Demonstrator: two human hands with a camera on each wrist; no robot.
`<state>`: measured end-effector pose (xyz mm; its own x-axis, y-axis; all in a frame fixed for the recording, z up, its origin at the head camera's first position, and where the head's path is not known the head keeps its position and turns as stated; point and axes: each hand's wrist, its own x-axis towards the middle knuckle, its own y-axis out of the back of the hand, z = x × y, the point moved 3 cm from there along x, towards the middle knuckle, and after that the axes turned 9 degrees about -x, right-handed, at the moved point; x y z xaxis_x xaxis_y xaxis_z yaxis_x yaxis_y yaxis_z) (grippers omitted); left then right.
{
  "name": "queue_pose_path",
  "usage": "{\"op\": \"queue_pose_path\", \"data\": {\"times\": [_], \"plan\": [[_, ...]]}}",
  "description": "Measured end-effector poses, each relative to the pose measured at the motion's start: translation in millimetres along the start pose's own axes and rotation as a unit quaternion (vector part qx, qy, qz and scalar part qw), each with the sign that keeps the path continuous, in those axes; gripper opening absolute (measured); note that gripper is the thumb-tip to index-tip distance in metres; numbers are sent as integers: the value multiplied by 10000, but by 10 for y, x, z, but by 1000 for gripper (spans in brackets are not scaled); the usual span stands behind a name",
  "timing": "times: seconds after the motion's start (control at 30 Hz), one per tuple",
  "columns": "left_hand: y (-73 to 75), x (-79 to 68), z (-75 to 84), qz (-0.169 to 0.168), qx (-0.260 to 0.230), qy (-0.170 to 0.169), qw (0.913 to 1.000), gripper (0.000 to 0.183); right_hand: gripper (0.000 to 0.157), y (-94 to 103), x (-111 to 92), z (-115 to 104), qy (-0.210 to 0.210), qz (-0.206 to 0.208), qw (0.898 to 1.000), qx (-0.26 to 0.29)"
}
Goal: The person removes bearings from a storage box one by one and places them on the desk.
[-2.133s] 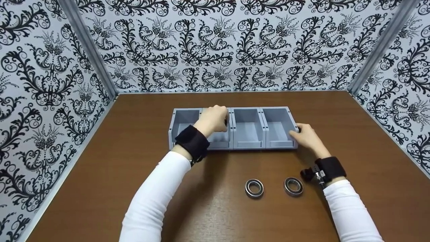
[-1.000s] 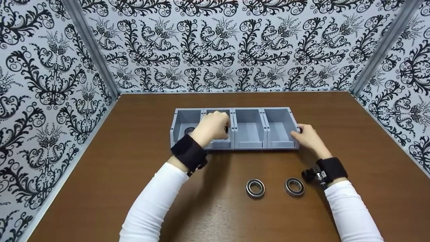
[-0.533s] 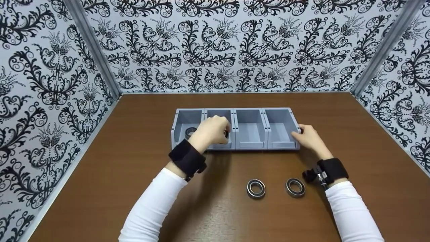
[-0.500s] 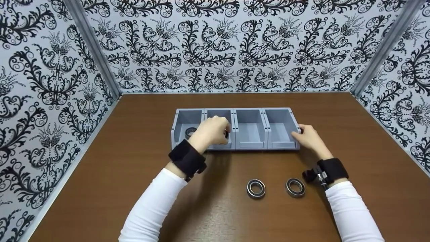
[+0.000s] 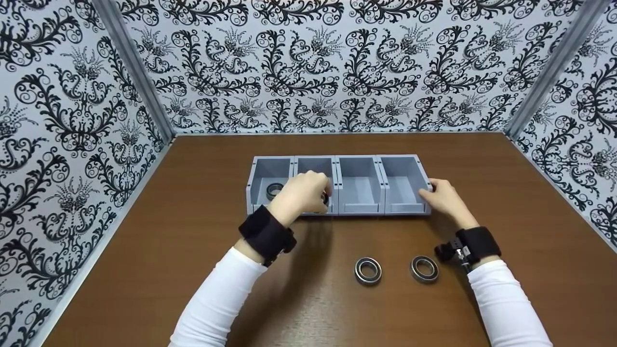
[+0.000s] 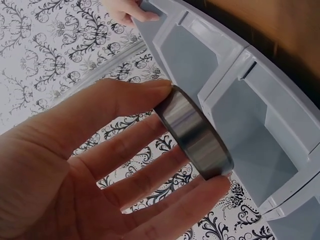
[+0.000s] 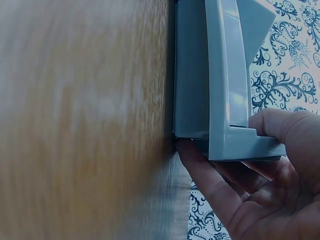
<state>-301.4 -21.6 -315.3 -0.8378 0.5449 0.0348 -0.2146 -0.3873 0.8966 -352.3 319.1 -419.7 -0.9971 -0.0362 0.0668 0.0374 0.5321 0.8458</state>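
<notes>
My left hand (image 5: 303, 193) is above the second compartment from the left of a grey bin row (image 5: 359, 208). Pinched by its edge between thumb and fingertips is a steel ball bearing (image 6: 195, 135), best seen in the left wrist view. In the head view the hand hides most of that bearing. The leftmost compartment holds another bearing (image 5: 270, 194), partly behind the wrist. At the row's right end my right hand (image 5: 444, 198) grips the side wall, thumb on the front edge; in the right wrist view, fingers (image 7: 212, 187) wrap the outer side.
Two bearings lie flat on the brown table (image 5: 159, 250) in front of the bins: one bearing (image 5: 358, 273) near the middle, the other bearing (image 5: 415, 273) close to the right wrist camera (image 5: 444, 251). Patterned walls (image 5: 308, 72) enclose the back and sides.
My left hand has drawn back a little toward me, still pinching its bearing, which uncovers the bearing in the leftmost compartment. The right hand keeps its grip on the bin row.
</notes>
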Motion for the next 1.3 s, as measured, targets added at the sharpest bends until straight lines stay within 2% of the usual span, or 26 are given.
{"op": "queue_pose_path", "data": {"times": [0.37, 0.5, 0.83, 1.3], "plan": [[-8, -71, 27, -105, 89, -44, 9999, 32, 41, 29, -6, -23, 40, 137, 9998, -154], [-21, -94, 31, -110, 78, -109, 9998, 32, 44, 32, -6, -6, 37, 53, 9999, -157], [-67, -164, 22, -190, 39, 16, 9998, 32, 43, 21, -1, -7, 25, 56, 9999, -100], [-107, -269, 32, -181, -92, -114, 9997, 29, 45, 15, -15, -10, -3, -36, 10000, -16]]}}
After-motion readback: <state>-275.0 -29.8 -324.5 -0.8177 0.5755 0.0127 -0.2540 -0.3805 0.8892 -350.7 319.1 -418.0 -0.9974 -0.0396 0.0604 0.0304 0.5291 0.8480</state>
